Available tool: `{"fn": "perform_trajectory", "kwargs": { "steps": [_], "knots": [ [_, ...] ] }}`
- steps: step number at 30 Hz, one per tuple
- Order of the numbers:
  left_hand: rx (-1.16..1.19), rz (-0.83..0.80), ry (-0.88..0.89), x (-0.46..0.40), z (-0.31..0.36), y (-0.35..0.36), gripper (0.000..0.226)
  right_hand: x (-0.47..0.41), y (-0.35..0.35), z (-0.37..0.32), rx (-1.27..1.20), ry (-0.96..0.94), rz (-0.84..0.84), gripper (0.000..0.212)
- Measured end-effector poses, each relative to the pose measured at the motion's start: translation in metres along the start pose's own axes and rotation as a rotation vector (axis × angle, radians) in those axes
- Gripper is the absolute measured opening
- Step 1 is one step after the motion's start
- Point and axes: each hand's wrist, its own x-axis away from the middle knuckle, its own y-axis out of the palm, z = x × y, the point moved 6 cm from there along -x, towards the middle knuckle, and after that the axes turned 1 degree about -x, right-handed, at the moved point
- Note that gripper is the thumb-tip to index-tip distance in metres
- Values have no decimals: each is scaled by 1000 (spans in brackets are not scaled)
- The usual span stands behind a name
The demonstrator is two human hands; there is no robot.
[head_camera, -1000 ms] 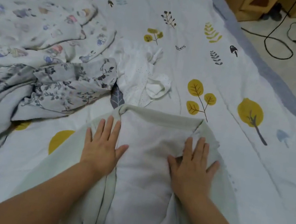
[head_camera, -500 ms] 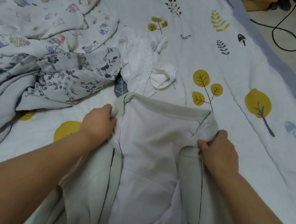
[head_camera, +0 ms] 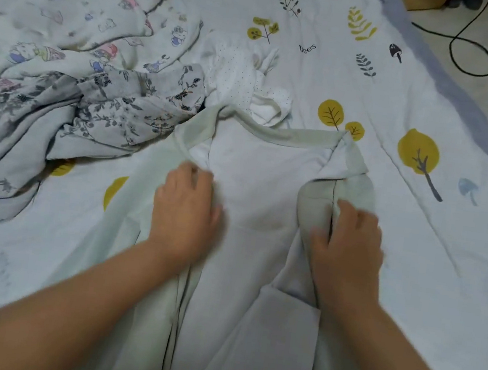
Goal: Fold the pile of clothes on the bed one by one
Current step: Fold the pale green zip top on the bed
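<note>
I am folding a pale green cotton garment (head_camera: 255, 186) spread flat on the tree-printed white bed sheet (head_camera: 434, 95); my left hand (head_camera: 185, 208) is gripping its left edge, my right hand (head_camera: 350, 242) is pinching the folded-in right flap; the grey floral garment (head_camera: 100, 110) and white dotted garment (head_camera: 243, 82) are waiting just beyond; next, I judge, both sides need drawing inward evenly.

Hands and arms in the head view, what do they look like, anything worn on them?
Two bare forearms reach in from the bottom edge. No sleeves, watch, bracelets or gloves show on the left hand or right hand. No rings are visible, though the fingers are blurred.
</note>
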Motion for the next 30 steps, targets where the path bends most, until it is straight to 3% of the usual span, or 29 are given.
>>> {"fn": "perform_trajectory", "kwargs": {
  "steps": [3,8,11,14,17,19,22,24,25,28,30],
  "knots": [
    [-34,-107,72,57,-3,8,29,59,15,24,-4,98,-103,38],
    [-107,-289,2,94,-32,20,50,92,25,50,-70,325,-178,22],
    [-76,-352,-90,102,-42,21,40,88,22,51,-54,322,-158,19],
    [-26,-391,-59,105,-40,19,31,81,24,51,18,313,-185,19],
    [193,-403,-117,104,-50,12,34,80,21,41,78,268,-191,19],
    [310,-319,-165,103,-62,0,36,85,11,25,-40,171,-96,16],
    [148,-152,-17,108,-61,-16,35,103,15,-4,-216,-27,-147,16],
    [49,-141,122,118,-48,-17,24,118,32,-10,-170,-89,-294,23],
    [-7,-138,229,125,-39,-15,13,122,35,-9,-142,-103,-288,31],
    [-29,-174,332,138,-18,-8,20,131,19,10,-12,-40,-31,36],
    [74,-207,336,140,3,-7,24,140,15,31,106,139,-93,47]
  ]
}}
